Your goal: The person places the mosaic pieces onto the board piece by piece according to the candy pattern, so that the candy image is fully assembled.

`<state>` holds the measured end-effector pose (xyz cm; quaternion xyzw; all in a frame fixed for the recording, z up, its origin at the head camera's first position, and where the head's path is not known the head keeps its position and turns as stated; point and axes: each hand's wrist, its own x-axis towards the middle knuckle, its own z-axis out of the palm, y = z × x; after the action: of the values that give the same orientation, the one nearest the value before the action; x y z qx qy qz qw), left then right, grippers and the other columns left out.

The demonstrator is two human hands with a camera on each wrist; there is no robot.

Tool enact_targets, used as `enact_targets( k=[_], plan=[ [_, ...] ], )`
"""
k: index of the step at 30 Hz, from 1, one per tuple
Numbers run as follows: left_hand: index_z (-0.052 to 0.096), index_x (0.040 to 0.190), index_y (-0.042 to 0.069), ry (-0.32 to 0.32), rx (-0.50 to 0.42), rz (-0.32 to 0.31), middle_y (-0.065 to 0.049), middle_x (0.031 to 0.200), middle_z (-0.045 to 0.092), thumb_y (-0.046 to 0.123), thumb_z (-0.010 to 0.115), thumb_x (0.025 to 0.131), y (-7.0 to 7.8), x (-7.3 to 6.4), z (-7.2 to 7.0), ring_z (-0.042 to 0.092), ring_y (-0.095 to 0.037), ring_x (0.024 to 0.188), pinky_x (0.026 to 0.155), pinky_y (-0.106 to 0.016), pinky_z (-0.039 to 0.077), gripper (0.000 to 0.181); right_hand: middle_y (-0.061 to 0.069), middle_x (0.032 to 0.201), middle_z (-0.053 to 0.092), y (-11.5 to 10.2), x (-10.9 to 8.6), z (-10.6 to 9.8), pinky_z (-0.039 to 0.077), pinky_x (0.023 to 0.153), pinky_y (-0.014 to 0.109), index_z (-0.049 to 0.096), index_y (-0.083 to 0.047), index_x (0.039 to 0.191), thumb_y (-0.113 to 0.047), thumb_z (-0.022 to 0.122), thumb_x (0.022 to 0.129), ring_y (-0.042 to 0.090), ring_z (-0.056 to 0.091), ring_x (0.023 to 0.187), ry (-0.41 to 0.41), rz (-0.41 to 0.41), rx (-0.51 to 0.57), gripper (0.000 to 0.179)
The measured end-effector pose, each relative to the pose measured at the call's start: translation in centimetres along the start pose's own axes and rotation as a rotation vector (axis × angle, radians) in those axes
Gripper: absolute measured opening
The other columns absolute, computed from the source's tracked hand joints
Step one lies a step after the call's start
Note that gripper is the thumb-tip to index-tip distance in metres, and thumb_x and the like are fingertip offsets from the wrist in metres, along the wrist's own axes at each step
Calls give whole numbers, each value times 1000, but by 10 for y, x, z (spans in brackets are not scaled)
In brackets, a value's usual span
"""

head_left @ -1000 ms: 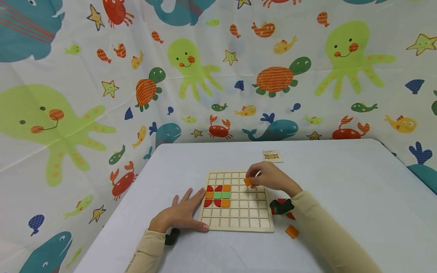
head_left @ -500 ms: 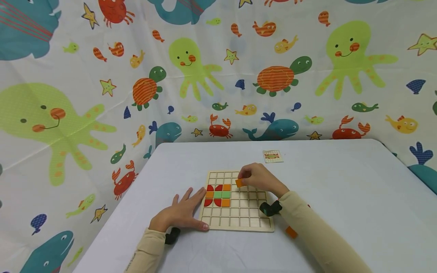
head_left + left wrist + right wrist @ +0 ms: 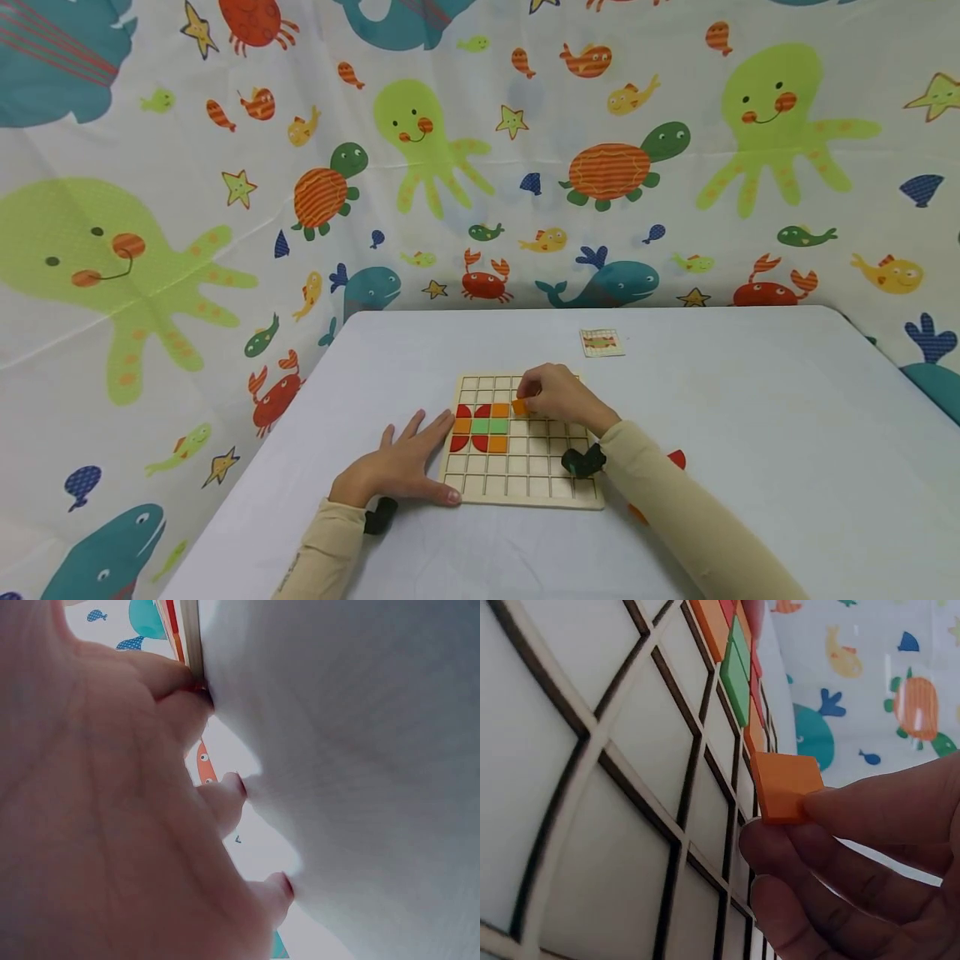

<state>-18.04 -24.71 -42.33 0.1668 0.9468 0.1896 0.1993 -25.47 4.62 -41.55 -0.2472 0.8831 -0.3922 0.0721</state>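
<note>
A wooden grid board [image 3: 517, 463] lies on the white table. In its left part sit red rounded tiles [image 3: 459, 444], orange square tiles [image 3: 498, 444] and green square tiles [image 3: 489, 426]. My right hand [image 3: 558, 394] pinches an orange square tile [image 3: 787, 787] between thumb and fingers, close over the board, just right of the upper placed orange tile. In the right wrist view that tile is tilted beside the grid lines. My left hand [image 3: 393, 467] rests with spread fingers at the board's left edge, its thumb at the near left corner.
A small pattern card [image 3: 602, 342] lies toward the back of the table. Right of the board, a red piece [image 3: 678, 458] and an orange piece [image 3: 637, 514] show partly behind the right sleeve. A curtain with sea animals hangs behind the table.
My right hand has moved left and slightly toward me with the orange tile, coming closer to the placed tiles. The left hand has stayed at the board's edge.
</note>
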Motion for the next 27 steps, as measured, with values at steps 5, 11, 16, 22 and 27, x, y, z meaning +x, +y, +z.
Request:
enact_targets(
  k=[5, 11, 16, 22, 27],
  plan=[
    [23, 172, 11, 2, 0, 0, -8, 178, 20, 57, 91, 78, 1, -2, 0, 3, -43, 163, 120, -77, -2, 125, 1, 89, 70, 0, 1, 3, 57, 85, 37, 76, -2, 96, 2, 73, 93, 20, 60, 85, 20, -10, -15, 6],
    [24, 172, 11, 11, 5, 0, -8, 178, 21, 56, 91, 78, 3, -3, 0, 4, -43, 163, 120, -77, -1, 124, 1, 86, 68, -1, 2, 6, 55, 82, 36, 76, -4, 93, 2, 73, 92, 19, 58, 82, 31, -6, -35, 7],
    [24, 172, 12, 15, 16, -12, -7, 178, 21, 58, 91, 77, 3, -2, 1, 4, -43, 163, 121, -77, -1, 125, 2, 87, 68, 0, 4, 9, 56, 83, 38, 75, -4, 93, 2, 72, 92, 20, 58, 83, 39, -4, -88, 7],
    [25, 172, 12, 18, 5, -13, -8, 178, 22, 56, 92, 76, 4, -2, 1, 4, -43, 162, 120, -77, -1, 125, 4, 89, 69, -1, 5, 12, 56, 86, 40, 75, -2, 93, 1, 71, 94, 22, 59, 85, 35, 6, -119, 6],
    [25, 172, 12, 20, 2, -8, -8, 178, 22, 56, 92, 76, 4, -3, 1, 4, -43, 162, 120, -78, -1, 125, 4, 89, 69, -4, 5, 14, 55, 85, 39, 76, -3, 93, 3, 71, 93, 23, 58, 86, 29, 19, -131, 8]
  ],
)
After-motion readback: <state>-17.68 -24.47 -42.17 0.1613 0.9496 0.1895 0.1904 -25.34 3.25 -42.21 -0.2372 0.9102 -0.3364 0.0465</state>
